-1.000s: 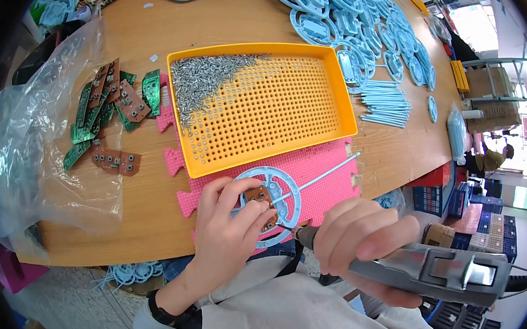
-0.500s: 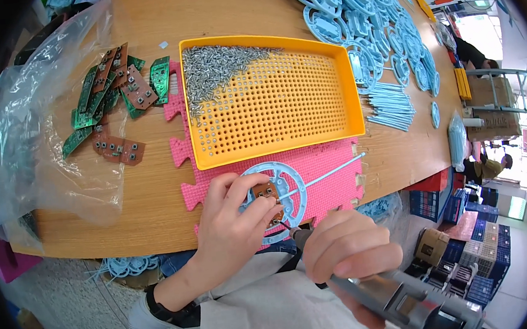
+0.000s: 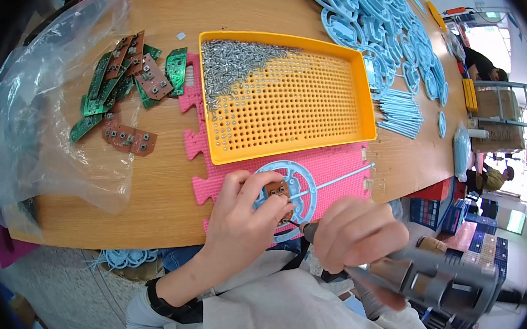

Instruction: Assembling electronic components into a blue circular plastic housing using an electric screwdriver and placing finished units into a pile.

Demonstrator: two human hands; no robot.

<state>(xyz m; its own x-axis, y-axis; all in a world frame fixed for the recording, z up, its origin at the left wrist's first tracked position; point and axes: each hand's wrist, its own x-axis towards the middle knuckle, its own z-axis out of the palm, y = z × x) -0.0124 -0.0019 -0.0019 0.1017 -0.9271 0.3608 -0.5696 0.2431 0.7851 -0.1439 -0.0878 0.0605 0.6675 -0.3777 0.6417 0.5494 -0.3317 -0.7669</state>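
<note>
A light-blue plastic wheel point(image 3: 310, 205) with a thin straight rod across it lies on the pink foam mat point(image 3: 338, 158). On the wheel sits a small brown circuit board point(image 3: 276, 190). My left hand point(image 3: 240, 216) is closed over the wheel's left part, its fingertips pressing the board down. My right hand point(image 3: 359, 236) grips a grey power screwdriver point(image 3: 443, 281), whose thin bit points left at the board's lower edge, beside my left fingertips. Whether the bit sits in a screw is too small to tell.
Just beyond the wheel stands a yellow perforated tray point(image 3: 294, 151) with a heap of silver screws point(image 3: 232, 60). Brown and green circuit boards point(image 3: 129, 138) lie left, near clear plastic bagging point(image 3: 40, 121). Blue wheels point(image 3: 383, 22) and rods point(image 3: 400, 113) fill the far right.
The table and its things have shifted slightly rightward in view. The screwdriver's rear end has swung right. Both hands keep their hold, and the bit stays at the board.
</note>
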